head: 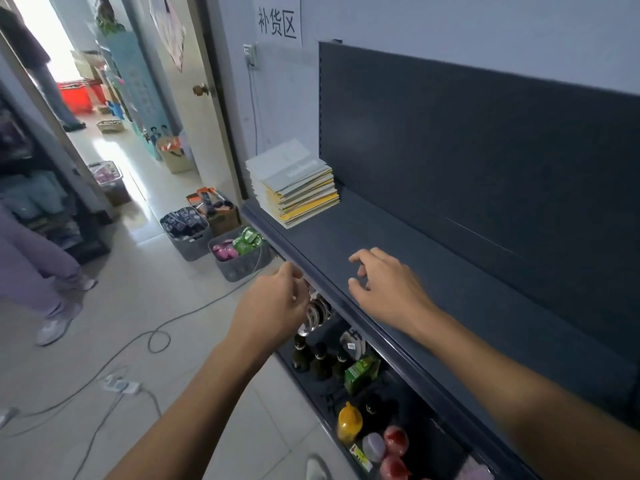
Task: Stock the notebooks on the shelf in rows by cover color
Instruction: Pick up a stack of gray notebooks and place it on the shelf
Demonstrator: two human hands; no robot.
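My right hand [384, 285] hangs released above the shelf [415, 244]; my left hand [273, 299], at its edge, I cannot tell; notebooks [294, 188] stacked far left.

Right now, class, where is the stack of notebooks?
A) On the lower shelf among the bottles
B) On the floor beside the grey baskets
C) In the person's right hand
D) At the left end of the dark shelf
D: the stack of notebooks lies flat at the left end of the dark shelf, against its back panel.
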